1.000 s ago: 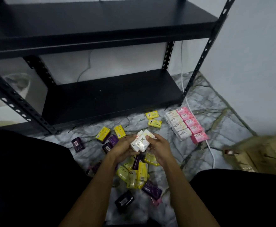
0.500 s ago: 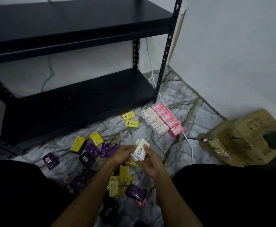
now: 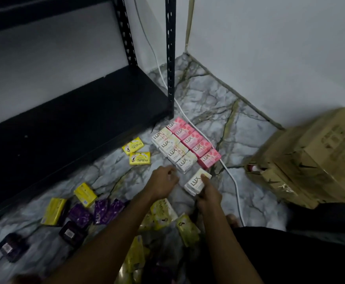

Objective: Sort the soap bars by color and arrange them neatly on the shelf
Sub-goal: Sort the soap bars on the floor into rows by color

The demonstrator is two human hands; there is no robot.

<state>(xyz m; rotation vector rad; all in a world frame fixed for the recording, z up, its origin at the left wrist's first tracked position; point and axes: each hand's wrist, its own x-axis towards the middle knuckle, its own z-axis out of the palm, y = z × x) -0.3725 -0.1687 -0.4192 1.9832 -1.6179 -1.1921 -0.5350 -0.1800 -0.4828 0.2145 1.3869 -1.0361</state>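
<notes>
Leftmost, dark purple soap bars and yellow soap bars lie scattered on the marble floor, in front of the black shelf, whose lower board carries no soap yet. Two more yellow bars sit side by side near the shelf's front post. At centre, your left hand hovers just above the floor with fingers loosely curled and nothing in it, close to the near end of the white row. Beside that row, touching it, runs the pink row, both laid out on the floor rather than on the shelf. Your right hand pinches a stack of white soap bars, thumb on top, just short of the white row's near end; how many bars the stack holds cannot be read. A white cable passes right of the rows, and a cardboard box stands at far right.

Handling, by judgement: each boxed bar is likely light and stiff, with a glossy carton that may slip. Take hold across the long edges, squeezing the stack together so the bars do not shear apart. Sorting appears early; purple and yellow remain unsorted.
</notes>
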